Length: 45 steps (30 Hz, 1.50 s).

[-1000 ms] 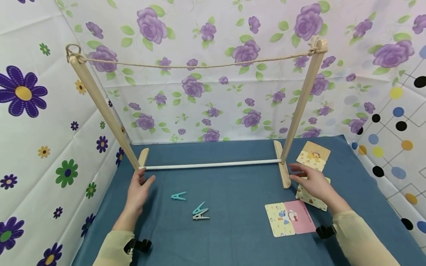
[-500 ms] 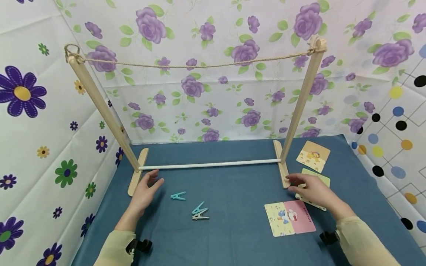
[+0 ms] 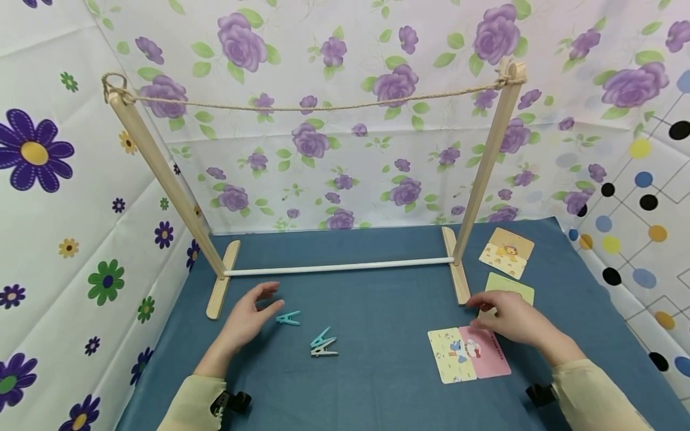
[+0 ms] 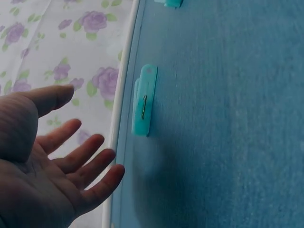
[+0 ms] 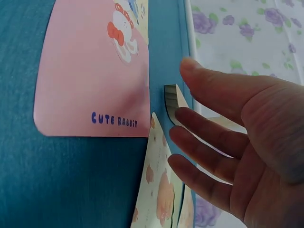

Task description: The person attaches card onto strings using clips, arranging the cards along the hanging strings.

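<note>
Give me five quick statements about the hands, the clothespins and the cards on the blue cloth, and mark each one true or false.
1. The left hand grips a teal clothespin. False: its fingers are spread and hold nothing; the pin lies just beside them.
2. Nothing hangs on the rope between the two wooden posts. True.
3. Three clothespins lie on the cloth. True: one alone, and a teal and grey pair lying together.
4. The right hand holds the pink rabbit card in the air. False: that card lies flat on the cloth, and the hand is open beside it.
5. The lion card is clipped to the rope. False: it lies on the cloth.
</note>
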Each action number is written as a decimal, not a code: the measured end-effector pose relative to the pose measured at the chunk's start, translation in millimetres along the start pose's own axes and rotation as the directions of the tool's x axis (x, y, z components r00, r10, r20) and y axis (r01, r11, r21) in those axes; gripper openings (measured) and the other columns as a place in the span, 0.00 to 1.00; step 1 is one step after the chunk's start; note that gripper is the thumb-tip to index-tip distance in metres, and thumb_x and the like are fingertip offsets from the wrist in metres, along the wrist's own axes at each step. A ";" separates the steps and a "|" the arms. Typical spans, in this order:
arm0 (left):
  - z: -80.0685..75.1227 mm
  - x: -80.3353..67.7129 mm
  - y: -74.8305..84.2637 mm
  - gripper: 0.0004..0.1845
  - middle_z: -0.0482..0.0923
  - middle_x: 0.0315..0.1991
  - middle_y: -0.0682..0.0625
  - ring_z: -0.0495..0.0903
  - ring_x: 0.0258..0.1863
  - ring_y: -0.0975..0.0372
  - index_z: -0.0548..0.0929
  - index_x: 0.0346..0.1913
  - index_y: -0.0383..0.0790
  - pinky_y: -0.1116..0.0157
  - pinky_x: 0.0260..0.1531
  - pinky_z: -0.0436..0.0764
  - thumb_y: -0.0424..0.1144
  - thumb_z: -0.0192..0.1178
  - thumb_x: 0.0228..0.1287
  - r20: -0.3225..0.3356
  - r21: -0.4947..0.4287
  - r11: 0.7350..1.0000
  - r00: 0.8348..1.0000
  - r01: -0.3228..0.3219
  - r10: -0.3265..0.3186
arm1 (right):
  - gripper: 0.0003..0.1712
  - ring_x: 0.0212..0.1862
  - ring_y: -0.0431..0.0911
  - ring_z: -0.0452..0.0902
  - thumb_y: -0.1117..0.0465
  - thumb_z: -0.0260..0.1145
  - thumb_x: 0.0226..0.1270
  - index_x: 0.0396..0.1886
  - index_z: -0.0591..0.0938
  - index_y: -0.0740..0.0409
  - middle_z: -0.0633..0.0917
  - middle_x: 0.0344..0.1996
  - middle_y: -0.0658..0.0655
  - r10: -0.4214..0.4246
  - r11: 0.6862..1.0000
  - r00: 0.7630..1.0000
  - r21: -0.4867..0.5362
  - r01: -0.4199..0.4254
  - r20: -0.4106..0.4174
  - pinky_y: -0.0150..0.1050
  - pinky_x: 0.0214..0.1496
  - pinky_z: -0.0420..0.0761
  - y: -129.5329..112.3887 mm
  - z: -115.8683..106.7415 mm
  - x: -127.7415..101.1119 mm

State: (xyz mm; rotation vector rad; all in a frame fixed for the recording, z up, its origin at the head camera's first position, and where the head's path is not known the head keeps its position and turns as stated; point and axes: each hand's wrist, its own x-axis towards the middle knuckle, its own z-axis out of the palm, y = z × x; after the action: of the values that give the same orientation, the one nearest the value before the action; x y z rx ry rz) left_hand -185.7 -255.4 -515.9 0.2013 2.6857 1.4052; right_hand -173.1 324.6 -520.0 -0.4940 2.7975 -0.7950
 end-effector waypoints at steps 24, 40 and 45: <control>23.3 -2.7 17.9 0.33 0.79 0.66 0.42 0.79 0.66 0.46 0.79 0.73 0.38 0.43 0.63 0.78 0.37 0.77 0.67 0.222 0.315 0.919 0.960 -0.237 0.172 | 0.36 0.49 0.45 0.80 0.43 0.92 0.40 0.51 0.89 0.44 0.85 0.47 0.43 -0.107 0.977 0.986 -0.172 0.128 0.124 0.56 0.57 0.77 -29.3 1.6 -12.9; 30.4 -4.1 19.5 0.35 0.79 0.66 0.43 0.77 0.66 0.46 0.82 0.69 0.40 0.43 0.63 0.78 0.37 0.83 0.58 0.218 0.435 0.879 0.970 -0.195 0.107 | 0.43 0.43 0.46 0.73 0.41 0.96 0.23 0.44 0.87 0.45 0.81 0.43 0.46 -0.033 0.947 0.990 -0.313 0.075 0.136 0.49 0.47 0.82 -42.1 17.9 -9.1; 29.9 1.4 20.7 0.35 0.80 0.64 0.44 0.79 0.64 0.48 0.83 0.68 0.40 0.45 0.62 0.79 0.37 0.84 0.56 0.212 0.445 0.878 0.973 -0.176 0.088 | 0.43 0.41 0.47 0.73 0.48 0.96 0.20 0.43 0.84 0.49 0.80 0.41 0.49 -0.014 0.918 0.994 -0.393 0.056 0.109 0.47 0.43 0.82 -48.7 24.8 -6.9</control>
State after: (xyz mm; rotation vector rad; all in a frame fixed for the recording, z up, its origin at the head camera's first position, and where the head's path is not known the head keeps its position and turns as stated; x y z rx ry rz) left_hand -181.0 -219.3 -515.9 0.5358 2.8384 0.6960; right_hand -147.2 276.4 -514.0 -0.6285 2.8582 -0.1904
